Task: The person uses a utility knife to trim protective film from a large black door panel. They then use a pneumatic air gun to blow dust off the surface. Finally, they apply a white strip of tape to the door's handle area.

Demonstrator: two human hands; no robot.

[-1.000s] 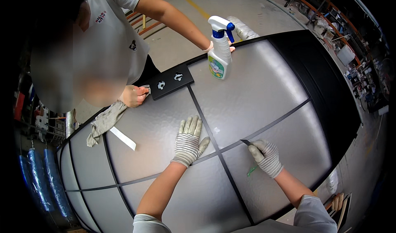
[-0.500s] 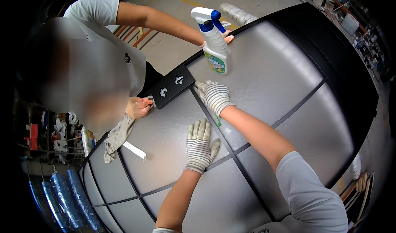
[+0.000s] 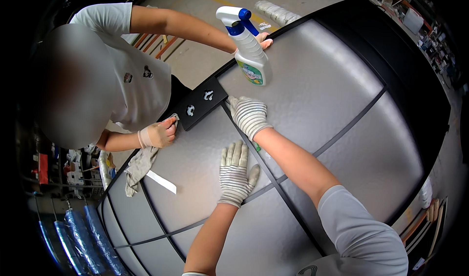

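A large black-framed door panel (image 3: 312, 76) with grey glazing lies under both hands. My left hand (image 3: 235, 171), in a striped work glove, rests flat on the glazing with its fingers stretched. Further up, my gloved right hand (image 3: 250, 116) is curled beside the end of a black lock plate (image 3: 199, 109) with two cut-outs. Its fingertips come close to the plate's corner by a dark bar (image 3: 288, 183); what they hold is hidden. A small green piece (image 3: 257, 147) shows by that wrist.
Opposite me a co-worker's hand (image 3: 163, 132) pinches something small at the plate's edge; the other hand rests behind a white spray bottle (image 3: 251, 56) with a blue trigger. A grey rag (image 3: 139, 168) and a white strip (image 3: 162, 182) lie at left. Blue-wrapped rolls (image 3: 83, 237) stand lower left.
The co-worker's near hand has turned, and its arm has moved clear of the rag, which stays on the panel. My right hand has edged slightly along the bar; my left stays put.
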